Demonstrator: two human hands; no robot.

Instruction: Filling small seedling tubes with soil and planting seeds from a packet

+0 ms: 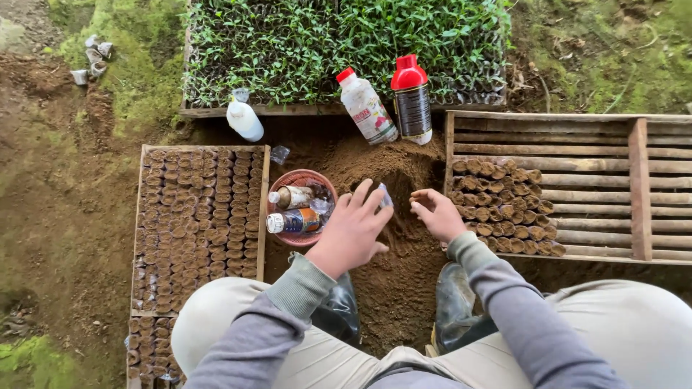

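Note:
My left hand [353,227] hovers over a pile of loose brown soil [393,169], its fingers pinching a small clear plastic sleeve [385,197]. My right hand [437,213] is cupped beside it with soil on the fingers, touching the pile; I cannot tell whether it holds anything. Just right of that hand, rows of soil-filled little pots [501,209] lie in a wooden slat tray [638,187]. To the left, another wooden tray [263,209] is packed with several rows of filled pots [194,216].
A reddish bowl [303,179] left of my hands holds two small bottles. Three bottles stand or lie at the pile's far edge: white [244,119], clear with red cap [366,106], dark with red cap [412,101]. Behind them, a seedling bed [339,43]. My knees and boots are below.

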